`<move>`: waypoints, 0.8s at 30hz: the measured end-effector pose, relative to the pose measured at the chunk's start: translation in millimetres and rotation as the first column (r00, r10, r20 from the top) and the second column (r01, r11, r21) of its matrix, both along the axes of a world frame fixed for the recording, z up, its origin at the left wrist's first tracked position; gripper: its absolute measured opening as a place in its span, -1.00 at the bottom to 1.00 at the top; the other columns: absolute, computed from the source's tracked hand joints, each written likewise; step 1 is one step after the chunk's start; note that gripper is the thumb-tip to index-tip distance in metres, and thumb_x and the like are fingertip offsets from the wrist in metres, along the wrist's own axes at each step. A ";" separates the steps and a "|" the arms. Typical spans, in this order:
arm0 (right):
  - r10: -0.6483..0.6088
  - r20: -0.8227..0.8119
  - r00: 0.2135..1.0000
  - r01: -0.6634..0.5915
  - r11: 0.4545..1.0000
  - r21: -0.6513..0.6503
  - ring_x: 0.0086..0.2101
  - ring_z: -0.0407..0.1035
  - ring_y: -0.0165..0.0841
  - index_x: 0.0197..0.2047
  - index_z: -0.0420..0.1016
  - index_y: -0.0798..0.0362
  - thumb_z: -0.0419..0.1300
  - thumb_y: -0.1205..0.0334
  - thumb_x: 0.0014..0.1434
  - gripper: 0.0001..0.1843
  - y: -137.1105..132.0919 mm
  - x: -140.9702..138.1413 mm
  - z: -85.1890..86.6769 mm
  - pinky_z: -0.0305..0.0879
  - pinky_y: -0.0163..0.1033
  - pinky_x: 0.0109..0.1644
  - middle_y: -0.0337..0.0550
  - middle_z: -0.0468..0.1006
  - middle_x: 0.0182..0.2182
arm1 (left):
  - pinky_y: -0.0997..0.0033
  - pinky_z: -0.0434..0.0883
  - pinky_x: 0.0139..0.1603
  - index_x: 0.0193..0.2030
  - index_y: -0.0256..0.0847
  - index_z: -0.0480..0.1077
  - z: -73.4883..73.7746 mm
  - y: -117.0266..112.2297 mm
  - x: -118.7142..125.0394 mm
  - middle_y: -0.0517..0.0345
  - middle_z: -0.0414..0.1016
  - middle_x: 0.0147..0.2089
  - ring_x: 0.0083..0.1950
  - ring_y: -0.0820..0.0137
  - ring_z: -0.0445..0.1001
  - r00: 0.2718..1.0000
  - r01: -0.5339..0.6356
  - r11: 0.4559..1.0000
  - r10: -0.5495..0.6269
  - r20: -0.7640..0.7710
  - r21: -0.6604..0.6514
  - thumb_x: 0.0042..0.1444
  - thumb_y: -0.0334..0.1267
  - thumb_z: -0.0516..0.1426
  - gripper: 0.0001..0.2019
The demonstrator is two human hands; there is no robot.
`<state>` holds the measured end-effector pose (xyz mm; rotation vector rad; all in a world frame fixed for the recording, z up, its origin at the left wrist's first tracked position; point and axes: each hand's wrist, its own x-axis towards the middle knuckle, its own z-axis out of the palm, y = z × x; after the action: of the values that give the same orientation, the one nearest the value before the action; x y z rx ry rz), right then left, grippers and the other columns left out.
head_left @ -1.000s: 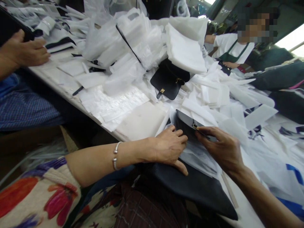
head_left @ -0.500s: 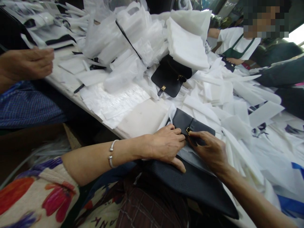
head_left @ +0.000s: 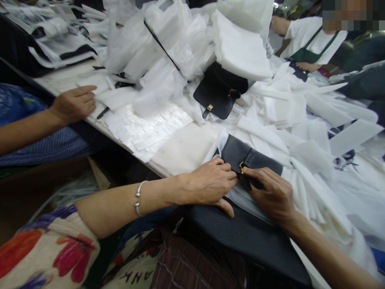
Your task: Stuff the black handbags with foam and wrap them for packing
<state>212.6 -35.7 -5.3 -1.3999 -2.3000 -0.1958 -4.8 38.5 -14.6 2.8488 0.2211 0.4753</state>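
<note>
A black leather handbag lies across the table's near edge, in front of me. Its smaller flap section faces up, with thin white wrapping beneath it. My left hand, with a silver bangle at the wrist, curls its fingers at the flap's lower edge while the thumb rests over the black body. From the right, my right hand pinches at the gold buckle on the flap's strap. The fingertips of both hands nearly meet there, and they partly hide the strap end.
A second black handbag with gold fittings sits behind, stuffed with white foam sheets. Plastic bags and white foam strips heap the table. Another person's hand is at the left edge; a co-worker stands back right.
The other person's hand at the left has moved right and down, to the table edge. My hands stay at the buckle; the view has shifted slightly.
</note>
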 end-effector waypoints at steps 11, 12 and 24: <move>-0.139 -0.113 0.984 0.143 0.990 0.022 -0.36 0.51 -0.28 -0.16 0.55 -0.02 0.33 0.27 0.13 -0.83 -6.6 3.6 -7.9 0.39 -0.23 -0.31 -0.17 0.63 -0.31 | -0.13 -0.22 0.43 0.07 -0.16 0.43 -3.7 -9.2 -26.8 0.01 0.45 0.20 0.30 0.12 0.25 0.998 -0.044 0.994 0.049 0.050 -0.096 0.19 0.10 0.15 -0.54; -0.138 -0.112 0.984 0.141 0.990 0.021 -0.35 0.51 -0.28 -0.16 0.55 -0.02 0.33 0.27 0.13 -0.83 -7.6 4.1 -8.5 0.39 -0.22 -0.31 -0.17 0.63 -0.30 | -0.14 -0.23 0.42 0.09 -0.15 0.42 -6.3 -9.6 -27.2 0.02 0.44 0.22 0.29 0.13 0.25 0.997 -0.051 0.993 0.056 0.047 -0.107 0.20 0.09 0.15 -0.56; 0.126 -0.062 0.990 -0.128 0.991 -0.030 -0.28 0.53 -0.28 -0.10 0.53 0.02 0.21 0.43 0.14 -0.75 -7.5 0.4 -3.2 0.44 -0.20 -0.17 -0.13 0.63 -0.24 | -0.15 -0.10 0.39 0.09 -0.16 0.42 -21.0 -7.9 -27.3 0.01 0.46 0.17 0.21 0.16 0.32 0.995 -0.021 0.996 0.029 0.091 -0.084 0.20 0.05 0.16 -0.57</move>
<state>213.0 -43.3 -8.5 -1.2523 -2.3435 -0.0750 -32.1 30.6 -35.7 2.7389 0.2538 0.5870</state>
